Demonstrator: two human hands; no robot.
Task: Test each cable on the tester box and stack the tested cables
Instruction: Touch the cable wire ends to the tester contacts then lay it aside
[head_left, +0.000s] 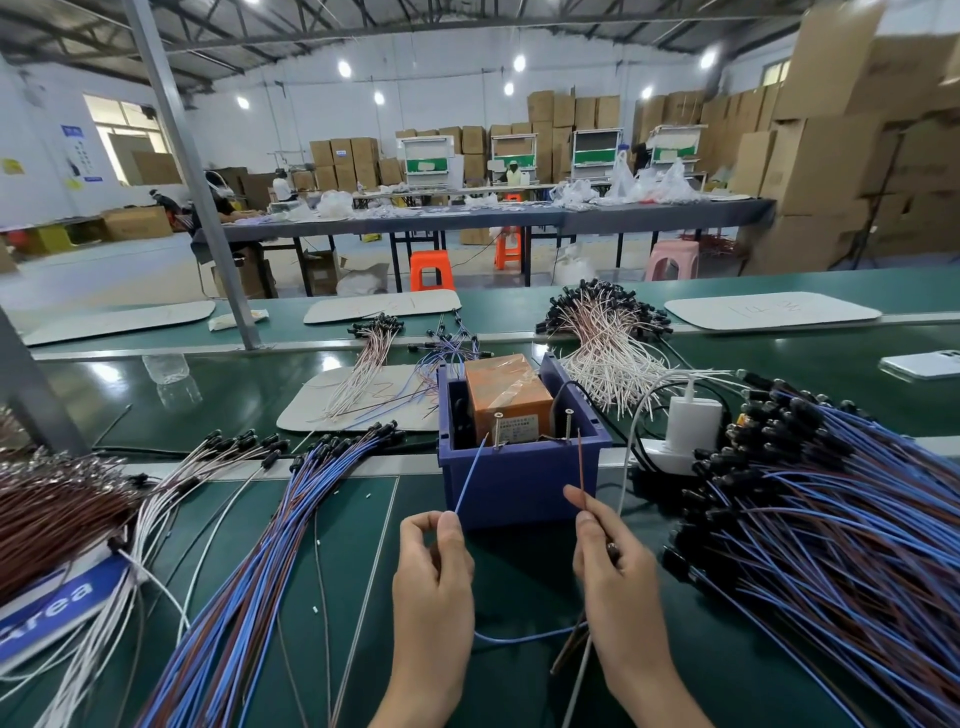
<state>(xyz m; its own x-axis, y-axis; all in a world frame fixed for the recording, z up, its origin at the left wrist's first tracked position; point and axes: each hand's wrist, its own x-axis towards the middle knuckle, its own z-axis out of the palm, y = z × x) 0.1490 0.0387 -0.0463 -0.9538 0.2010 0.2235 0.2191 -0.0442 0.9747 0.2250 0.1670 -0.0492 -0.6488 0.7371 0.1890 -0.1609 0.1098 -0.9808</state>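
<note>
The left hand (434, 566) pinches a blue wire (470, 480), the right hand (613, 564) a brown wire (580, 465), both aimed at the tester box (519, 467). A tested stack (291, 499) lies left; a bigger pile (831, 499) likely waits.

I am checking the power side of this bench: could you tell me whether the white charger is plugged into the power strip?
Plugged in: the white charger stands upright, seated in the power strip, with a white lead leaving its top.

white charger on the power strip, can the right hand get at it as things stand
Probably yes, but not freely. The white charger stands uncovered just beyond the right hand, with open mat between. But that hand is pinching a brown wire, so it would have to let go first.
</note>
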